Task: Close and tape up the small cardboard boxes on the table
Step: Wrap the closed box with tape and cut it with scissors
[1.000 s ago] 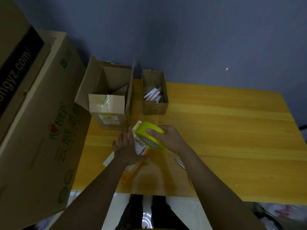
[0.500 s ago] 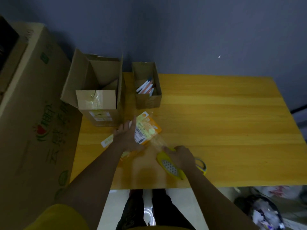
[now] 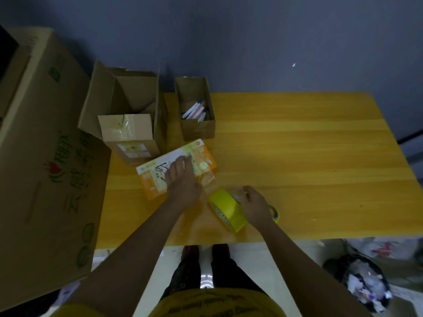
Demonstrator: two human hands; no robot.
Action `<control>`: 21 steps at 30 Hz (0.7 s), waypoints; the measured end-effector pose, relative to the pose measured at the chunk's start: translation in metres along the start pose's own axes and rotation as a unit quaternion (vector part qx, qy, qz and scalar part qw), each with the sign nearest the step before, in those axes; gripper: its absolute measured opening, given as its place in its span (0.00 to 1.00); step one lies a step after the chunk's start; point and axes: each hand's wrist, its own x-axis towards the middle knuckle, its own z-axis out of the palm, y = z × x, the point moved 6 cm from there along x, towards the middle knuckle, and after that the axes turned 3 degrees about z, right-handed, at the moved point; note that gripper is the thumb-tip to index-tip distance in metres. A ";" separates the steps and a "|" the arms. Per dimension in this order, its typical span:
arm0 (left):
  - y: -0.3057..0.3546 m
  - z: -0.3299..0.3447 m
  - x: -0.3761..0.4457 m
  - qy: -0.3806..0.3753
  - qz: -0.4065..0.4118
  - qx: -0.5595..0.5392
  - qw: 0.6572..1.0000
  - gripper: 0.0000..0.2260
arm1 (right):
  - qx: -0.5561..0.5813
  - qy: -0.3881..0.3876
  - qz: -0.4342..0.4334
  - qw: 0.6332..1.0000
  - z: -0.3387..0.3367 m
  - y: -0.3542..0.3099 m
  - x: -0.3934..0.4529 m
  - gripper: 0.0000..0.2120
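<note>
Where the wooden table (image 3: 297, 156) meets its left edge, a very large printed carton (image 3: 45, 156) stands off the table and fills the left side of the view, red and green graphics on its face. On the far left corner of the table sits an open brown cardboard box (image 3: 128, 124), flaps raised, old clear tape on the near flap and a pale label on the near wall. Just right of it, apart by a narrow gap, stands a narrow open cardboard box (image 3: 196, 129) holding several pens (image 3: 194, 109) that lean together. Near these, toward the middle-left of the table, lies the small orange-and-white box (image 3: 158, 181), flat and turned at an angle, black marker strokes on its white top. Left hand (image 3: 180, 179) lies on top of this box, fingers extended forward and pressing down; nothing is gripped. A clear film, apparently tape, runs from the box's near right corner toward the yellow tape roll (image 3: 227, 209), which stands tilted on the table just right of the left wrist. Right hand (image 3: 254, 207) holds the roll from its right side, fingers curled over the rim. A small yellow ring-shaped object (image 3: 274, 212) lies flat, partly hidden behind the right hand; what it is cannot be told. Off the near right corner, on the floor, a dark bin (image 3: 357, 282) holds crumpled waste.
</note>
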 end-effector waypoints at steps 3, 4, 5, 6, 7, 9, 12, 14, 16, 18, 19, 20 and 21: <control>0.015 0.007 -0.023 0.049 0.007 -0.057 0.997 0.17 | -0.126 0.024 -0.002 0.992 -0.022 0.033 -0.002 0.13; 0.016 0.014 -0.024 0.014 -0.006 -0.069 0.997 0.19 | -0.183 -0.006 0.007 0.983 -0.020 0.044 -0.001 0.16; 0.016 0.024 -0.028 -0.035 -0.032 -0.081 0.996 0.23 | -0.234 -0.042 0.016 0.971 -0.017 0.056 -0.003 0.17; 0.016 0.032 -0.030 -0.074 -0.059 -0.098 0.991 0.28 | -0.271 -0.071 0.017 0.960 -0.012 0.065 -0.005 0.18; 0.015 0.040 -0.032 -0.100 -0.080 -0.117 0.985 0.32 | -0.294 -0.088 0.009 0.952 -0.009 0.071 -0.006 0.19; 0.017 0.051 -0.036 -0.137 -0.102 -0.144 0.975 0.37 | -0.335 -0.098 -0.017 0.937 -0.004 0.075 -0.004 0.20; 0.016 0.060 -0.040 -0.144 -0.131 -0.199 0.961 0.42 | -0.397 -0.099 -0.047 0.911 -0.001 0.076 0.006 0.20; 0.013 0.062 -0.038 -0.122 -0.146 -0.267 0.945 0.44 | -0.410 -0.098 -0.048 0.905 0.000 0.079 0.012 0.21; 0.011 0.067 -0.038 -0.117 -0.150 -0.320 0.928 0.45 | -0.416 -0.102 -0.053 0.902 0.000 0.081 0.017 0.21; 0.011 0.069 -0.038 -0.114 -0.140 -0.339 0.923 0.42 | -0.397 -0.114 -0.054 0.909 -0.003 0.083 0.023 0.21; 0.011 0.069 -0.037 -0.109 -0.131 -0.340 0.925 0.39 | -0.367 -0.116 -0.044 0.922 -0.007 0.083 0.028 0.20; 0.011 0.069 -0.037 -0.105 -0.126 -0.345 0.924 0.37 | -0.322 -0.113 -0.030 0.939 -0.013 0.080 0.035 0.19; 0.011 0.069 -0.037 -0.102 -0.122 -0.358 0.920 0.34 | -0.268 -0.112 -0.018 0.957 -0.019 0.075 0.041 0.18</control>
